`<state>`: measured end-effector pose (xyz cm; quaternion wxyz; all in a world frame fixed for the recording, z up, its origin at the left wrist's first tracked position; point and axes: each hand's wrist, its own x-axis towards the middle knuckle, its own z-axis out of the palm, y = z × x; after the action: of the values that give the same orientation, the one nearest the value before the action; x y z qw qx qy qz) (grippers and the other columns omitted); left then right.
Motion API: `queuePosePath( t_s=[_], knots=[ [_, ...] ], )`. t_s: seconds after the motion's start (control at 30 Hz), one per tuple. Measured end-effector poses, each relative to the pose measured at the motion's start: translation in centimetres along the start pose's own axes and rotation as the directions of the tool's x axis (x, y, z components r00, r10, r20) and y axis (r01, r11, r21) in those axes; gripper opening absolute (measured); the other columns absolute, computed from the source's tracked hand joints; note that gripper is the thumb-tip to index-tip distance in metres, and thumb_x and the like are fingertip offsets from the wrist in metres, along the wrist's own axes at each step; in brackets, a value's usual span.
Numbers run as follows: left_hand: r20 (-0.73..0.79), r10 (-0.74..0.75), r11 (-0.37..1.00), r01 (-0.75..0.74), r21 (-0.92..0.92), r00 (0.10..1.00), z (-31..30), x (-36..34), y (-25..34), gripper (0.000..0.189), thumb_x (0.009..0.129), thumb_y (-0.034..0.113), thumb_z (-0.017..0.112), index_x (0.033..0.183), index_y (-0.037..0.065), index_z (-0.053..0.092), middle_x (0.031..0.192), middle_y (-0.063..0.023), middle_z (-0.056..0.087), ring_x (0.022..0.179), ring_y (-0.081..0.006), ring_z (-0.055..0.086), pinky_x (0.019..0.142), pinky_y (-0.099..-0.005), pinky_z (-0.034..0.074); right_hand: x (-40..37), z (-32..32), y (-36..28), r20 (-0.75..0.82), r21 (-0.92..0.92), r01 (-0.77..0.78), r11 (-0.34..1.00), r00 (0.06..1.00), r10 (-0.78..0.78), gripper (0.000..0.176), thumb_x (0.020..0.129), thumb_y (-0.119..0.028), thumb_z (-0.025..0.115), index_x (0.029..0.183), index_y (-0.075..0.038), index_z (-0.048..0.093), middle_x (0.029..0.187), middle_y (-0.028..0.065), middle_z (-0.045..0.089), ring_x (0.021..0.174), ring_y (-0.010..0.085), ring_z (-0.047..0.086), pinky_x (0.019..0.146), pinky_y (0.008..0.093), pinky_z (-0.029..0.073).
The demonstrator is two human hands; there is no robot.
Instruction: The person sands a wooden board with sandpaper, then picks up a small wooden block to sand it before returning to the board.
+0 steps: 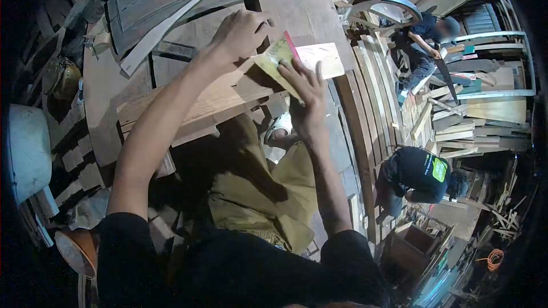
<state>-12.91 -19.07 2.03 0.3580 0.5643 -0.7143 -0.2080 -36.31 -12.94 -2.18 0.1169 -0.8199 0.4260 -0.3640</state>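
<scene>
My left hand [242, 33] is above the wooden work surface, its fingers bent and partly apart, with nothing visible in them. Close beside it, my right hand [307, 88] holds a yellow-green sheet or packet [275, 57] with a pink edge, fingers lying across its face. A whitish rectangular piece [334, 61] sticks out to the right behind my right thumb; whether it is a separate thing I cannot tell. A light wooden board [200, 105] lies below my left hand.
A grey panel [171, 0] with a curved pale strip [171, 20] lies at the upper left. Long planks [374, 91] run down the right side. Two other people work there, one near a saw [447, 80], one bending over [419, 174]. A white container [29, 154] stands far left.
</scene>
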Motion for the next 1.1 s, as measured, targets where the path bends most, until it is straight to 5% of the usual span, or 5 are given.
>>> queuePosePath(
  t_s=[0.43, 0.57, 0.7, 0.83, 1.1],
  knots=[
    [0.028, -0.062, 0.998, 0.062, -0.006, 0.998, -0.2, -0.9, 0.5, 0.026, 0.098, 0.02, 0.056, 0.106, 0.003, 0.074, 0.082, -0.0215, 0.07, 0.079, -0.036, 0.07, 0.077, -0.0456, 0.055, 0.2, -1.5, -0.4, -0.177, 0.466, -0.4, 0.789, 0.831, 0.527, 0.042, 0.091, 0.012, 0.053, 0.13, 0.004, 0.067, 0.14, 0.0169, 0.064, 0.131, 0.0321, 0.058, 0.12, 0.0436, 0.035],
    [-0.012, 0.0, 1.0, 0.0, 0.005, 1.0, 0.5, 0.0, -0.5, 0.026, 0.097, 0.021, 0.057, 0.103, 0.0, 0.073, 0.089, -0.0238, 0.072, 0.085, -0.0408, 0.071, 0.079, -0.0471, 0.055, -1.9, -1.0, -2.0, 0.129, 0.133, -0.084, 0.988, 0.989, 0.067, 0.037, 0.101, -0.005, 0.048, 0.131, -0.002, 0.067, 0.141, 0.0169, 0.062, 0.139, 0.0307, 0.05, 0.118, 0.0442, 0.037],
    [0.016, 0.002, 1.0, -0.002, -0.008, 1.0, 0.2, -0.7, -0.2, 0.026, 0.099, 0.018, 0.056, 0.11, 0.002, 0.072, 0.083, -0.0222, 0.071, 0.076, -0.0338, 0.071, 0.074, -0.043, 0.055, -0.3, -1.2, 2.2, -0.353, -0.1, -0.205, 0.974, 0.922, 0.158, 0.041, 0.089, 0.011, 0.057, 0.127, 0.002, 0.069, 0.126, 0.0179, 0.07, 0.115, 0.0316, 0.069, 0.096, 0.0396, 0.056],
    [-0.013, 0.008, 1.0, -0.008, 0.005, 1.0, 1.0, 0.2, -1.0, 0.026, 0.098, 0.02, 0.058, 0.107, 0.001, 0.073, 0.089, -0.0244, 0.072, 0.088, -0.0414, 0.07, 0.08, -0.0469, 0.055, -0.3, -1.5, -3.3, 0.08, -0.042, 0.11, 0.993, 0.991, -0.106, 0.042, 0.087, 0.007, 0.058, 0.127, -0.002, 0.07, 0.125, 0.0203, 0.07, 0.123, 0.0355, 0.064, 0.125, 0.0565, 0.02],
    [-0.008, 0.008, 0.999, -0.007, 0.031, 1.0, 0.3, 0.1, -0.5, 0.025, 0.097, 0.019, 0.058, 0.106, 0.003, 0.074, 0.083, -0.0245, 0.07, 0.081, -0.0391, 0.069, 0.077, -0.0467, 0.054, -0.6, -1.0, -2.9, 0.009, -0.031, -0.052, 0.998, 0.999, 0.052, 0.044, 0.086, 0.01, 0.06, 0.127, -0.004, 0.071, 0.127, 0.0171, 0.07, 0.13, 0.0346, 0.059, 0.125, 0.0562, 0.02]
  ],
)
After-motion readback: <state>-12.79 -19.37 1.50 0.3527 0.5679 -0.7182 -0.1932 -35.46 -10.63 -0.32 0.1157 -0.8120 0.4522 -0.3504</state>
